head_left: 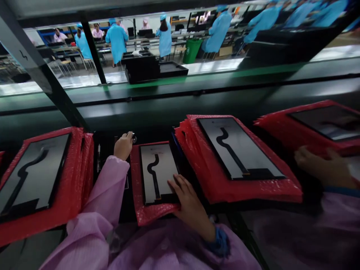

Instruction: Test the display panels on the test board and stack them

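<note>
A grey display panel with a black curved ribbon cable lies on a red bubble-wrap sheet right in front of me. My right hand rests flat on the panel's near right corner, fingers spread. My left hand reaches past the sheet's far left corner, its fingers closed round a small shiny object that I cannot name. Both arms wear pink sleeves.
A stack of red sheets with a panel lies to the right, another stack to the left. A neighbour's hand rests by a further stack at the far right. A dark conveyor runs behind; people in blue coats work beyond.
</note>
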`<action>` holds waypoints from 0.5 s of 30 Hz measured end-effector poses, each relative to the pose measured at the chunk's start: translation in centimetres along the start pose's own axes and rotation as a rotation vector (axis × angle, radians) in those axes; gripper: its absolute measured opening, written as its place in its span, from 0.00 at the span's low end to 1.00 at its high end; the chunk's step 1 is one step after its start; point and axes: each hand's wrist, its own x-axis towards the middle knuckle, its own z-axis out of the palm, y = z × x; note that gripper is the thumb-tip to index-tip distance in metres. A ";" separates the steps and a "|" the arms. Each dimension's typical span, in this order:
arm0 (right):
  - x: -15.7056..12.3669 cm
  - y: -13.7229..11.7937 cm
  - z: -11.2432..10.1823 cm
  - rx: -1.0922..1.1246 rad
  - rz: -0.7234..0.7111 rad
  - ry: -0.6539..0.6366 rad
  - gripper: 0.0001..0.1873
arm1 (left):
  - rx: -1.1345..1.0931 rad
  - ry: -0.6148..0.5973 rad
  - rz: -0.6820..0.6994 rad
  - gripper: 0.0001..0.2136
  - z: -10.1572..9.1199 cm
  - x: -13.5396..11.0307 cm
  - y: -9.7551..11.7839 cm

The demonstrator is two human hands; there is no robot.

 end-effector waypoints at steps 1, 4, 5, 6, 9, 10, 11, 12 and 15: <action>0.2 0.0 -0.3 0.010 -0.005 -0.028 0.42 | 0.013 0.002 -0.005 0.16 0.0 0.0 0.0; 1.9 0.2 -1.9 0.003 0.013 -0.039 0.42 | 0.033 0.024 -0.011 0.23 -0.7 -0.1 0.1; 2.9 0.2 -2.6 -0.032 0.034 -0.006 0.39 | 0.034 0.048 -0.007 0.27 -1.1 -0.2 0.2; 4.1 0.2 -3.3 -0.091 0.065 0.031 0.35 | 0.024 0.089 0.001 0.30 -1.7 -0.4 0.3; 8.5 -0.2 -5.1 -0.330 0.165 0.063 0.22 | -0.076 0.280 0.051 0.24 -3.9 -2.1 1.3; 10.0 -0.4 -5.5 -0.353 0.209 0.057 0.22 | -0.128 0.325 0.080 0.19 -4.6 -3.1 1.8; 11.6 -0.5 -5.7 -0.364 0.251 0.050 0.22 | -0.183 0.345 0.111 0.15 -5.2 -4.3 2.4; 13.0 -0.5 -5.7 -0.368 0.300 0.042 0.22 | -0.233 0.330 0.140 0.13 -5.7 -5.7 2.9; 16.0 -0.2 -5.5 -0.341 0.440 0.025 0.21 | -0.356 0.189 0.172 0.12 -6.5 -10.4 4.5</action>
